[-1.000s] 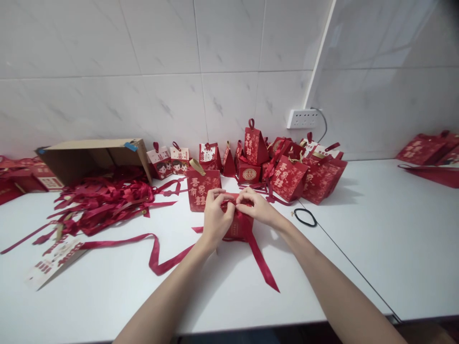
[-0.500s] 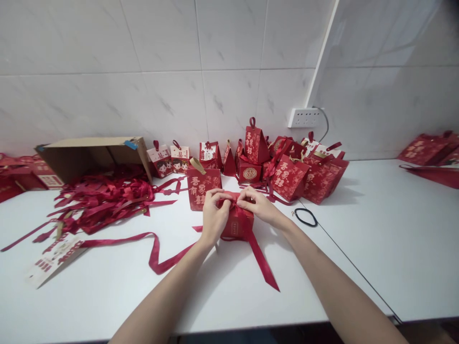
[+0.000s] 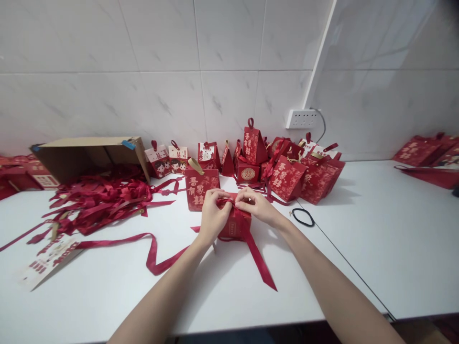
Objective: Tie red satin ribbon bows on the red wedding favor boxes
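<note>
A small red gift box [image 3: 234, 231] stands on the white table between my hands. On its top, my left hand [image 3: 215, 215] pinches the dark red ribbon [image 3: 258, 260] from the left side. Opposite it, my right hand [image 3: 256, 206] grips the same ribbon with thumb and forefinger, close to the knot. One ribbon tail hangs down the box's front and lies on the table toward me. My fingers partly hide the knot. Just behind my left hand stands a red box with a gold loop [image 3: 202, 188].
A cardboard box [image 3: 89, 148] lies on its side at the left, with a heap of red ribbons [image 3: 103, 203] before it. A printed card [image 3: 48, 263] with a long ribbon lies front left. Several red boxes [image 3: 287, 179] line the wall. A black hair tie [image 3: 303, 217] lies right.
The view has shifted very slightly. Both hands stay at the knot on top of the box, still pinching the ribbon, with hardly any movement.
</note>
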{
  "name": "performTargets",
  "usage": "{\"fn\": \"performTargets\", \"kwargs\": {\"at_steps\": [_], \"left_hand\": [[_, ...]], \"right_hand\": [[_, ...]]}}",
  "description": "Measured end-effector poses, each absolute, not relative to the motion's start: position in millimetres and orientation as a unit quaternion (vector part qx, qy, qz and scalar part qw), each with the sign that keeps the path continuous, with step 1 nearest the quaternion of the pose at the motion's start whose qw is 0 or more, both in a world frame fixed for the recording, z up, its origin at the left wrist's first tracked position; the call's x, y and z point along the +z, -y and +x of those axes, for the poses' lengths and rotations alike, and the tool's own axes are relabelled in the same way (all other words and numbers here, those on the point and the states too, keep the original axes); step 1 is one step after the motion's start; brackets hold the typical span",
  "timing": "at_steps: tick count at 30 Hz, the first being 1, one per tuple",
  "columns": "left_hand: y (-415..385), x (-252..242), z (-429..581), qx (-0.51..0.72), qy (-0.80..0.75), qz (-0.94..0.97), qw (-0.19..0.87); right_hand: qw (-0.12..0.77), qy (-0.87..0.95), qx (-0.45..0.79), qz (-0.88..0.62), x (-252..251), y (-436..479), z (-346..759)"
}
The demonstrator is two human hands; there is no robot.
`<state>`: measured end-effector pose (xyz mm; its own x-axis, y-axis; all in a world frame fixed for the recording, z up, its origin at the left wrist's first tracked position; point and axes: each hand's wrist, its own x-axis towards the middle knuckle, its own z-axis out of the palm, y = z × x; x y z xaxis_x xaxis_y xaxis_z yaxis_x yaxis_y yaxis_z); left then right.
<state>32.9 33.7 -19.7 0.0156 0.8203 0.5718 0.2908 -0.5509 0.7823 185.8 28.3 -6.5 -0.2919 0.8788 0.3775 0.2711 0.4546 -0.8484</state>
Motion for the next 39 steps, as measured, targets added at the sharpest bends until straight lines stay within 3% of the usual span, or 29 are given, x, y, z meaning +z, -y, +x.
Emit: {"fn": "performTargets", "kwargs": {"at_steps": [7, 18, 22, 26, 31, 39], "left_hand": [[-29, -19, 36, 0.602, -0.445, 0.602, 0.279], [-44, -24, 31, 0.694, -0.412, 0.375, 0.456], [-49, -27, 29, 0.693, -0.411, 0.366, 0.466], [-53, -27, 24, 0.695, -0.418, 0.339, 0.476], [-58, -24, 17, 0.7, -0.426, 0.293, 0.493], [-64, -17, 8, 0.715, -0.425, 0.264, 0.489]], "right_hand": [[0.452, 0.728, 0.31, -0.412, -8, -29, 182], [0.475, 0.702, 0.299, -0.438, -10, -29, 179], [0.477, 0.701, 0.275, -0.453, -8, -26, 176], [0.51, 0.635, 0.39, -0.43, -6, -27, 179], [0.622, 0.405, 0.577, -0.341, -7, -34, 185], [0.71, 0.244, 0.576, -0.323, -13, -45, 195]]}}
